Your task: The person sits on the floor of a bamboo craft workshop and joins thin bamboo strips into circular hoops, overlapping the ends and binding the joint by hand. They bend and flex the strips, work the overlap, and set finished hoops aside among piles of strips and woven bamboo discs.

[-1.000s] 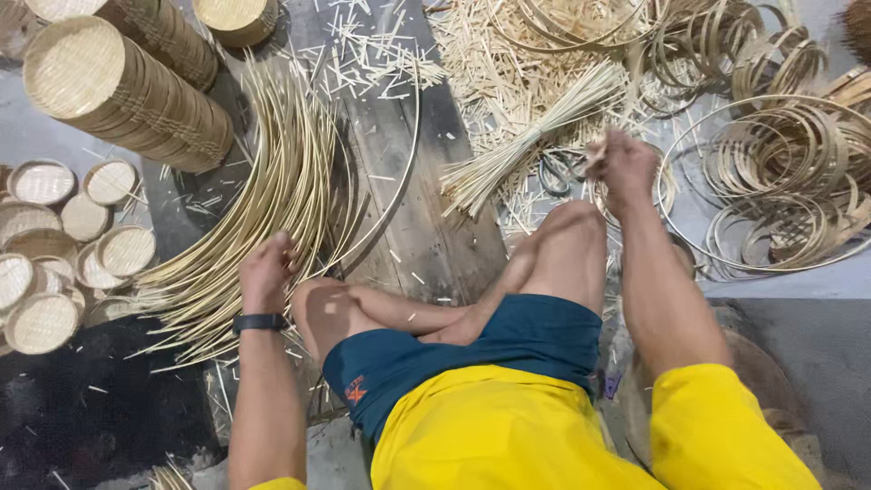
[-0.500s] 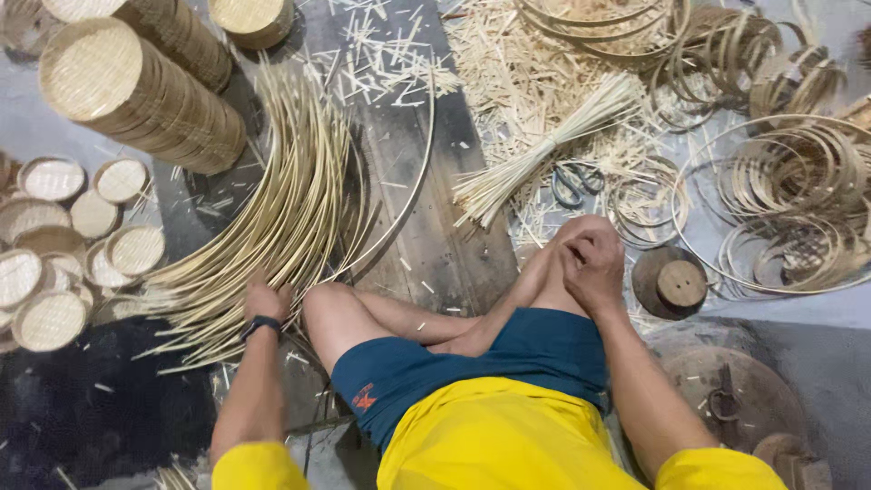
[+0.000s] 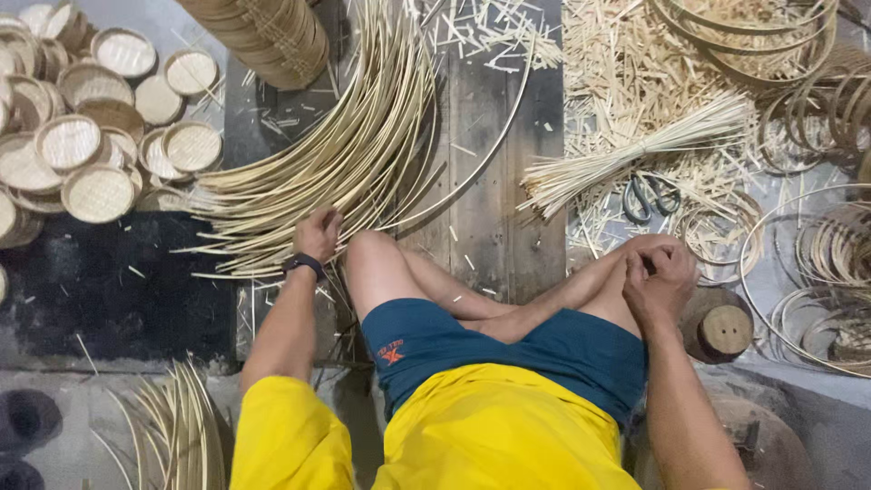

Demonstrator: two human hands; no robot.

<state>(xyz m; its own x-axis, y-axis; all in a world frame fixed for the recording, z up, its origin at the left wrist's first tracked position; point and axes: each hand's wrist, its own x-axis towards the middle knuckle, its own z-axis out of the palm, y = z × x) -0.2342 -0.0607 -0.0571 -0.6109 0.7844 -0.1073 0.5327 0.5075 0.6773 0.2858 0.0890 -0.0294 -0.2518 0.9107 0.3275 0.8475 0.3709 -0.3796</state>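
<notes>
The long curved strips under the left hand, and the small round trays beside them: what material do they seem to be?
The curved strips look like split bamboo: pale, matte, thin, bending evenly. The round trays seem woven from similar strips, showing a fine weave inside a hoop rim.

Sit on worn wooden planks (image 3: 481, 218), grey-brown, running away from me. Grey concrete floor (image 3: 63, 399) around them, dark patch (image 3: 100, 290) at my left. Shavings and offcuts (image 3: 626, 82) scattered thick over planks and floor ahead right. Small round woven trays (image 3: 91, 145) heaped at far left, stack of them (image 3: 268, 32) lying on its side at top. Coiled hoops (image 3: 835, 245) piled at right. Scissors (image 3: 649, 195) on floor among scraps. Round wooden block (image 3: 721, 327) near right. Light soft, even, no hard shadows.
</notes>
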